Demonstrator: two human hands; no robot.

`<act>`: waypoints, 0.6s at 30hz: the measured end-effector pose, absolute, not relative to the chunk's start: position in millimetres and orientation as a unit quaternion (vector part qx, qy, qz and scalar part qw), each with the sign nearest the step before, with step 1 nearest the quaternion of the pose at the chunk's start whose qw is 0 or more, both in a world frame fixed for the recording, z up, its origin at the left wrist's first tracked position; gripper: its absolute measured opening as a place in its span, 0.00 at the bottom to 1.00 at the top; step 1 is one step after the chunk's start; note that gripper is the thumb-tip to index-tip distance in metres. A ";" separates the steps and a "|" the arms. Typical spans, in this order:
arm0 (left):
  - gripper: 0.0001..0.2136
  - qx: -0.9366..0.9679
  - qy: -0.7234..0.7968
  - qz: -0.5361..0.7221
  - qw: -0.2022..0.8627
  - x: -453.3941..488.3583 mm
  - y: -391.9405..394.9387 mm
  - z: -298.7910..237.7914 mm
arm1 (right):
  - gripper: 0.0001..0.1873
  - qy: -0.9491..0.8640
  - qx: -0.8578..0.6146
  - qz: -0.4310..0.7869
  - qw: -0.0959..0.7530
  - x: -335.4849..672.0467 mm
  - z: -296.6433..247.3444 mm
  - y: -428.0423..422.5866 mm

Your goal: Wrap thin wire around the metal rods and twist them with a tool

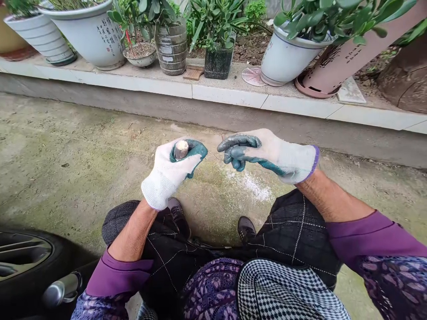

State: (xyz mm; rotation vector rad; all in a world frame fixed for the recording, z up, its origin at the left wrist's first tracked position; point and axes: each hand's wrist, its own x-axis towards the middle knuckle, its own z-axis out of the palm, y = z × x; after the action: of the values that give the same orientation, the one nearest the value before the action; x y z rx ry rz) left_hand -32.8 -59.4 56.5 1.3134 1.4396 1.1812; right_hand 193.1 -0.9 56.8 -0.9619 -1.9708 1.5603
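Note:
My left hand [168, 171], in a white glove with a green coated palm, is wrapped around a short brown stick [181, 150]. The stick's pale round end points up out of the fist, and its lower part is hidden by the glove. To the right, at about the same height, my right hand [258, 151] wears a matching glove with a purple cuff. Its fingers are curled in, thumb against them, and a thin strand [218, 156] seems to come from the fingertips toward the left hand. The strand is too fine to name surely.
White powder or fine shavings [255, 186] lie on the concrete floor below my right hand. Ahead runs a low tiled ledge [227, 95] with several potted plants, among them a white pot [280, 58]. A car wheel [26, 258] stands close at lower left.

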 end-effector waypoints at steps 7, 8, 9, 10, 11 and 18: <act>0.08 0.505 0.583 0.496 0.399 -28.7 -57.7 53.9 | 0.12 -0.734 -0.401 0.460 0.297 188.5 53.8 -8.9; 0.08 0.494 0.582 0.501 0.407 -28.6 -56.1 52.4 | 0.09 -0.763 -0.404 0.400 0.309 187.6 54.0 -11.1; 0.07 0.480 0.576 0.509 0.423 -29.0 -54.3 50.7 | 0.07 -0.791 -0.406 0.330 0.317 186.9 54.2 -13.6; 0.07 0.462 0.567 0.516 0.446 -29.8 -52.2 48.8 | 0.06 -0.815 -0.409 0.257 0.319 186.6 54.6 -16.3; 0.07 0.443 0.555 0.521 0.473 -31.0 -50.2 47.0 | 0.06 -0.833 -0.410 0.194 0.316 186.7 54.8 -18.8; 0.09 0.437 0.528 0.535 0.493 -43.6 -43.2 43.8 | 0.16 -0.781 -0.367 0.362 0.353 192.0 51.8 -11.9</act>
State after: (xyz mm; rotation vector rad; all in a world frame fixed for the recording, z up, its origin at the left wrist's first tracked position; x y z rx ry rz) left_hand -43.6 -43.2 43.8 1.0599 1.2818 1.2980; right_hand 192.0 -11.9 51.8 -0.9482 -2.0201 0.9357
